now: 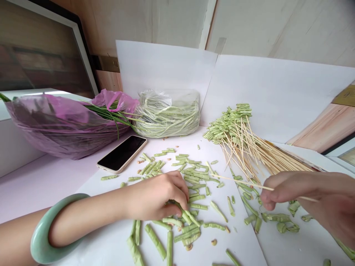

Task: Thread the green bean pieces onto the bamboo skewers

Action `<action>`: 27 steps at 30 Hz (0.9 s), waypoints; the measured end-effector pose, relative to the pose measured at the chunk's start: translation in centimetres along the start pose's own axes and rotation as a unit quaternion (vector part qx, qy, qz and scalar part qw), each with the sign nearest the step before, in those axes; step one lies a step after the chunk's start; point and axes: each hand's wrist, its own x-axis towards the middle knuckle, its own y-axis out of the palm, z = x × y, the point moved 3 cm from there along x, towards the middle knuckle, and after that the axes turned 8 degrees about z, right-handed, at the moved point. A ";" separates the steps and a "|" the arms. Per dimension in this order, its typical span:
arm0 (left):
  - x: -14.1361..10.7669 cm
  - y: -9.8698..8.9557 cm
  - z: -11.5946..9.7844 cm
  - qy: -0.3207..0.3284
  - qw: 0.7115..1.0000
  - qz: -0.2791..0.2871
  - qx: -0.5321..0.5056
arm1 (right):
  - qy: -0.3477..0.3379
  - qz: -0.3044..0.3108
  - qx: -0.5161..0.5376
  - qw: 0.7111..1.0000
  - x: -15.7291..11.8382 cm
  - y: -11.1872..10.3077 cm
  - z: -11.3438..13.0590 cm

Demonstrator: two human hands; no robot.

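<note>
My left hand (163, 195), with a green bangle (41, 236) on its wrist, is closed over cut green bean pieces (156, 240) at the middle of the white paper; some pieces show under its fingertips. At the right, my right hand (310, 195) pinches a thin wooden skewer (244, 181) that points left over the paper. Nothing is threaded on the visible length of that skewer. Behind my right hand lies a pile of skewers (266, 151) with bean pieces (230, 122) on their far ends.
A phone (122, 153) lies left of the beans. Behind it are a purple bag (69, 125) of greens and a clear bag (169, 114) of long beans. White boards (271, 92) stand at the back. Curled bean scraps (280, 221) lie near my right hand.
</note>
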 end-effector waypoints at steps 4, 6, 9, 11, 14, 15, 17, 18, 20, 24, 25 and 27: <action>0.0 0.0 -0.2 0.017 0.999 0.024 0.026 | -0.045 0.089 -0.026 0.995 0.3 1.9 0.4; -0.1 0.0 -0.3 0.021 0.998 0.030 0.043 | -0.025 0.094 -0.025 0.995 0.3 2.4 0.1; -0.3 -0.1 -0.3 0.027 0.999 0.020 0.043 | -0.014 0.112 -0.030 0.993 0.3 3.1 -0.4; -0.4 -0.2 -0.1 0.023 0.999 -0.002 0.026 | -0.014 0.111 -0.025 0.993 0.4 3.3 -0.6; -0.5 -0.5 0.4 -0.012 0.997 -0.068 -0.039 | -0.009 0.093 0.030 0.995 0.3 3.3 -0.8; -0.5 -0.6 0.7 -0.037 0.992 -0.094 -0.070 | -0.008 0.086 0.057 0.995 0.3 3.4 -0.8; -0.6 -0.6 1.4 -0.094 0.974 -0.140 -0.150 | -0.020 0.067 0.104 0.992 0.2 3.4 -0.7; -0.6 -0.5 1.8 -0.117 0.959 -0.163 -0.201 | -0.027 0.056 0.121 0.991 0.2 3.5 -0.6; -0.5 -0.2 2.4 -0.138 0.916 -0.203 -0.316 | -0.038 0.044 0.141 0.988 0.2 3.7 -0.3; -0.2 0.4 2.8 -0.137 0.838 -0.222 -0.479 | -0.040 0.064 0.145 0.987 0.0 4.6 -0.2; -0.2 0.4 2.8 -0.140 0.830 -0.218 -0.494 | -0.039 0.068 0.140 0.987 -0.1 4.8 -0.3; -0.2 0.5 2.6 -0.141 0.822 -0.212 -0.509 | -0.045 0.078 0.129 0.987 -0.3 5.1 -0.3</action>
